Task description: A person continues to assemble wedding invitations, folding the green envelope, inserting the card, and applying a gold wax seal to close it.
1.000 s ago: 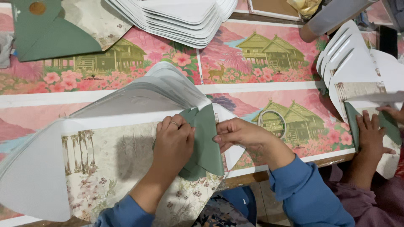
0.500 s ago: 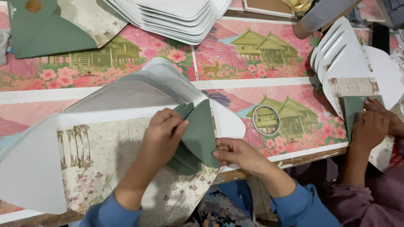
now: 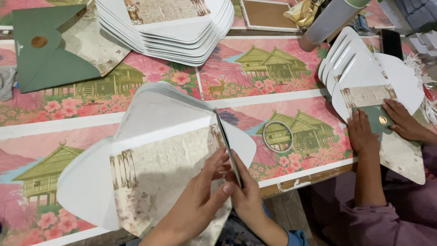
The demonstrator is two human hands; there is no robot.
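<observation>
- Unfolded envelope blank [image 3: 150,168], white-edged with a beige printed panel, is lying on the pink patterned worktop [image 3: 282,98]; a finished green envelope [image 3: 50,54] is sitting far left
- Left hand [image 3: 200,196] and right hand [image 3: 246,193] are pinching its upright right flap [image 3: 227,146], fingers [image 3: 214,166] closing together on it

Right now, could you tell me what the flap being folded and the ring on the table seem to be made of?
The flap, pinched between the left hand and right hand, looks like thin matte card: it stands stiffly on edge from a straight crease. The ring seems to be clear plastic or tape, since the print shows through; I cannot tell which.
</observation>
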